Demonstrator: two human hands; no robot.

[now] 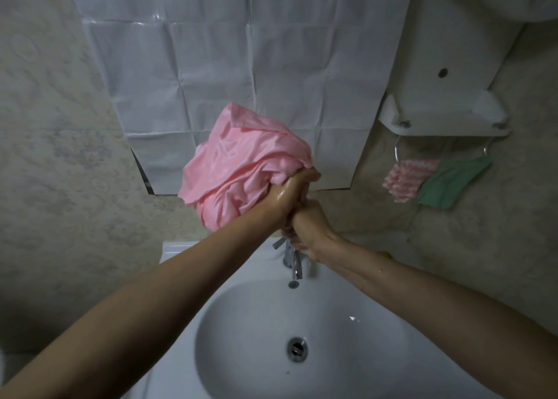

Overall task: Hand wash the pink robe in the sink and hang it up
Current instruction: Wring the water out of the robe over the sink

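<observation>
Where the robe is held: the crumpled, glossy pink fabric robe [241, 163] is lifted clear of the basin and bunched in front of the wall, above the tap; none of it is seen lying in the sink.
Left hand: the left hand [290, 193] is clenched round the gathered neck of cloth just under the bundle, its wet-looking fingers [306, 177] curled tight.
Right hand: the right hand [308, 226] is wrapped round the same twisted neck directly beneath the left hand and touching it; whether any cloth hangs below it cannot be made out.
Deciding relation: the bulk of the robe lies above and to the left of both hands. The gripped neck runs from the right hand up through the left, so the left hand is the nearer to the bundle.
Sink: the white oval ceramic sink [229, 332] lies straight below the hands, with the chrome tap [294, 262] between; no standing water is seen round the metal drain [297, 348].
Step judged: wringing is taken to be in hand; hanging is not yet done.
Next move judged: opposite twists of the two hands along that axis are called for, kept over the basin.
Risk: drips may be thrown onto the rim if the bundle is swung aside.
</observation>
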